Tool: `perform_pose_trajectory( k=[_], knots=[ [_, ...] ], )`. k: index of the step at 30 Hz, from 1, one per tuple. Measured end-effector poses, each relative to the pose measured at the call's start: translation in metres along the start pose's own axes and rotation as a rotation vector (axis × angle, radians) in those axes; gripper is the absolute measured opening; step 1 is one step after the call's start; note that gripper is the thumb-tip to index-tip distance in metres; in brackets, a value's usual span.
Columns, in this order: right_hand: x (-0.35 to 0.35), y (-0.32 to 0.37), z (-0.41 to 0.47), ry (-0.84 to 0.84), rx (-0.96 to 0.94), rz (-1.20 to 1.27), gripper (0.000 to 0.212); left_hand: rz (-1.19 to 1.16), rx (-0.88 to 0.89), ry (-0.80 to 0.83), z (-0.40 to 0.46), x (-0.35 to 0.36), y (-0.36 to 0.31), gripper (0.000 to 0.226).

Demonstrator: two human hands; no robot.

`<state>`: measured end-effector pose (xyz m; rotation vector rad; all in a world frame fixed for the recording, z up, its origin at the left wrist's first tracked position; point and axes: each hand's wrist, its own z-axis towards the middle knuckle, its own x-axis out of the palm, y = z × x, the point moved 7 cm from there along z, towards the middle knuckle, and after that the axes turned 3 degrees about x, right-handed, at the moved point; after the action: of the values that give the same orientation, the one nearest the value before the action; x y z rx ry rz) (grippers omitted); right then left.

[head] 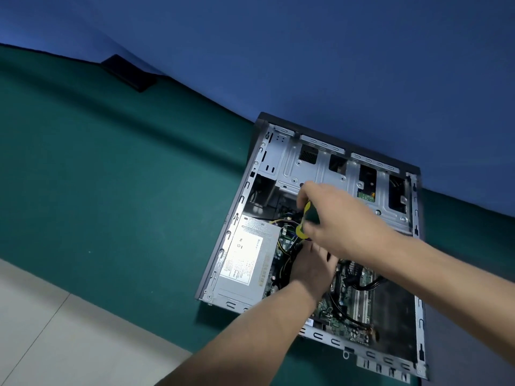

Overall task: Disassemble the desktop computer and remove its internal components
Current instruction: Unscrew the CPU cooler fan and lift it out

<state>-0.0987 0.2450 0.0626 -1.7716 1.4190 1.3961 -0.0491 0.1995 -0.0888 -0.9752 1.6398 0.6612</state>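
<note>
Inside, open computer case (274, 151), exposed motherboard (348, 305)

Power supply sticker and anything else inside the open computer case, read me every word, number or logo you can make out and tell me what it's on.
Nothing here can be read.
Power supply: its white label carries printed rows and marks, washed out by glare and too small.
Motherboard: any markings are too small and blurred.
Screwdriver, gripped by the right hand: yellow and green handle, no text visible.
</note>
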Motion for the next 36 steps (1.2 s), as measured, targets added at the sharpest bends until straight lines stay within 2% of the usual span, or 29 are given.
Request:
perform_pose_trajectory(
  k=[3, 5, 6, 8, 10, 12, 14, 15, 16, 18, 20, 24, 27, 30, 33, 36],
  knots=[
    [-0.011, -0.012, 0.007, -0.092, 0.121, -0.272, 0.035, 0.043, 0.029, 0.030, 0.002, 0.004, -0.001, 0.043],
    [-0.008, -0.006, 0.007, -0.054, 0.057, -0.216, 0.025, 0.047, 0.035, 0.037, 0.000, 0.003, -0.001, 0.041],
    [-0.002, -0.002, 0.006, 0.019, 0.019, -0.134, 0.017, 0.014, 0.033, 0.021, -0.001, 0.000, -0.001, 0.036],
    [0.006, 0.000, 0.005, 0.153, -0.006, -0.056, 0.021, -0.030, 0.012, -0.011, -0.002, -0.004, 0.000, 0.032],
    [0.003, -0.005, 0.010, 0.202, 0.038, -0.065, 0.022, -0.022, 0.006, -0.015, -0.001, -0.003, 0.001, 0.040],
    [-0.006, -0.013, 0.016, 0.176, 0.093, -0.216, 0.028, 0.009, 0.006, 0.050, 0.001, 0.002, 0.001, 0.057],
    [-0.013, -0.013, 0.017, 0.098, 0.050, -0.414, 0.037, 0.045, 0.011, 0.108, 0.002, 0.006, 0.000, 0.067],
    [-0.013, -0.008, 0.016, 0.063, -0.019, -0.406, 0.012, 0.049, 0.011, 0.120, 0.001, 0.007, -0.001, 0.067],
    [-0.011, -0.004, 0.014, 0.042, -0.069, -0.344, 0.007, 0.040, 0.006, 0.127, 0.001, 0.007, -0.002, 0.064],
    [-0.001, 0.002, 0.009, 0.088, -0.170, -0.192, 0.012, 0.019, -0.013, 0.131, 0.000, 0.005, 0.000, 0.061],
    [-0.001, 0.001, 0.008, 0.104, -0.201, -0.123, 0.017, 0.046, -0.011, 0.156, 0.000, 0.003, 0.001, 0.071],
    [-0.012, -0.021, 0.000, -0.004, -0.126, -0.085, 0.021, 0.091, 0.044, 0.228, 0.004, 0.009, -0.002, 0.091],
    [-0.033, -0.043, -0.013, -0.133, -0.048, 0.014, 0.020, 0.157, 0.187, 0.291, 0.011, 0.007, 0.006, 0.092],
    [-0.067, -0.063, -0.034, -0.290, 0.088, 0.079, 0.023, -0.182, 0.228, 0.385, 0.015, -0.002, 0.023, 0.086],
    [-0.083, -0.077, -0.061, -0.366, 0.226, 0.089, 0.023, -0.461, 0.238, 0.476, 0.024, -0.010, 0.042, 0.067],
    [-0.082, -0.084, -0.086, -0.380, 0.355, 0.144, 0.019, -0.557, 0.224, 0.571, 0.036, -0.009, 0.055, 0.056]
  ],
)
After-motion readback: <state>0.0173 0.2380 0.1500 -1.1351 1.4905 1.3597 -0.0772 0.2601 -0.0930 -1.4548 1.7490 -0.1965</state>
